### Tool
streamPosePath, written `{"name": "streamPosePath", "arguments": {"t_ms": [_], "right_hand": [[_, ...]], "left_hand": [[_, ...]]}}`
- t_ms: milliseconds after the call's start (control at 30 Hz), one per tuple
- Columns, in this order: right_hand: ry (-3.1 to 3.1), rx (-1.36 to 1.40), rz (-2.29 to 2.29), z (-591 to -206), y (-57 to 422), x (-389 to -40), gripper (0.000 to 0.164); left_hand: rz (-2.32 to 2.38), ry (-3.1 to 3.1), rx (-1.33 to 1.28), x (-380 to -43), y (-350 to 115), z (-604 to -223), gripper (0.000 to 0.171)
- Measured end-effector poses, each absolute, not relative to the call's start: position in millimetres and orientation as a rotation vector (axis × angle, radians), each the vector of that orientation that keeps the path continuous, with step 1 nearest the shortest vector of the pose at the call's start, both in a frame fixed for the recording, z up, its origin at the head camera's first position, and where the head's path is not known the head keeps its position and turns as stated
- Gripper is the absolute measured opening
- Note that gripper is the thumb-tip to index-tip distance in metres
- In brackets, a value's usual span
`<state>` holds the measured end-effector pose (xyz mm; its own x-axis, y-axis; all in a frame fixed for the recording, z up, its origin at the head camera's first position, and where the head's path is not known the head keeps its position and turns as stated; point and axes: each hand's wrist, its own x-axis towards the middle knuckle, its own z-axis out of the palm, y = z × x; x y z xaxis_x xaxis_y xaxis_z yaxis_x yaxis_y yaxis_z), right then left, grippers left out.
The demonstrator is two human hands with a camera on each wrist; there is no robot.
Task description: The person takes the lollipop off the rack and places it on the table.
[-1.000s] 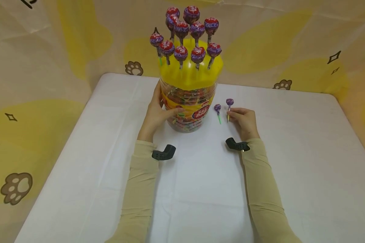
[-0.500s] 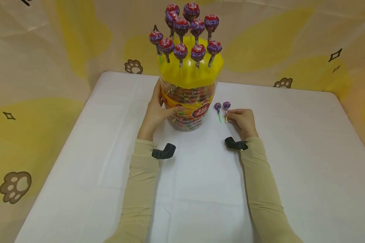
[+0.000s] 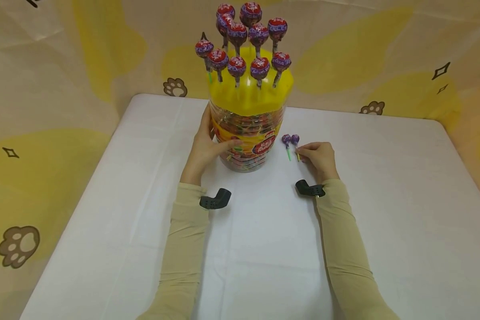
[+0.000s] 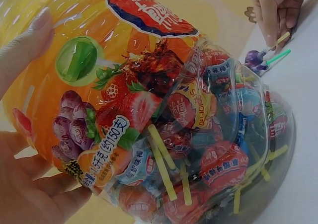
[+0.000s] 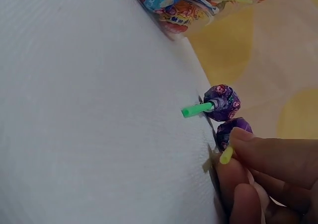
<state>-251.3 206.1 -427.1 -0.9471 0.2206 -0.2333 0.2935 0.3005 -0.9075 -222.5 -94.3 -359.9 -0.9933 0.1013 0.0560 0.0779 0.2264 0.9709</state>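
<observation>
A clear plastic candy jar (image 3: 264,143) with a yellow-orange printed label and a yellow top (image 3: 246,100) stands at the table's back. It is full of wrapped sweets. My left hand (image 3: 204,149) grips its left side, thumb across the label and fingers spread round the far side. To the jar's right, my right hand (image 3: 321,158) pinches the yellow stick of a purple-wrapped lollipop (image 5: 233,129) between thumb and fingers. Beside it on the cloth lies another purple lollipop (image 5: 223,102) with a green stick; the two heads are side by side.
Several red-and-purple lollipops (image 3: 260,67) stick up from the jar's yellow top. A white cloth covers the table (image 3: 264,249). Behind it hangs a yellow-and-cream backdrop (image 3: 344,58) with paw prints. A black camera mount sits on each wrist.
My right hand has moved the yellow-stick lollipop left and down, close against the green-stick one. The left hand still holds the jar in the same place.
</observation>
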Motion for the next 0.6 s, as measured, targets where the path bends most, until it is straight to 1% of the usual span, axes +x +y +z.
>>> {"name": "streamPosePath", "arguments": {"t_ms": [133, 333, 500, 600], "right_hand": [[2.489, 0.471, -1.741, -425.5, 206.1, -249.9, 0.019], [2.519, 0.485, -1.732, -421.8, 206.7, -246.1, 0.023], [2.597, 0.352, -1.771, -413.5, 208.6, -242.6, 0.027], [2.544, 0.271, -1.961, -406.1, 207.5, -241.5, 0.027]], "left_hand": [[1.93, 2.452, 0.175, -223.0, -94.2, -361.0, 0.101], [1.95, 2.443, 0.202, -223.2, -94.1, -361.1, 0.102], [1.96, 2.444, 0.213, -223.6, -95.1, -362.3, 0.102], [1.96, 2.448, 0.217, -223.8, -95.4, -362.6, 0.102]]}}
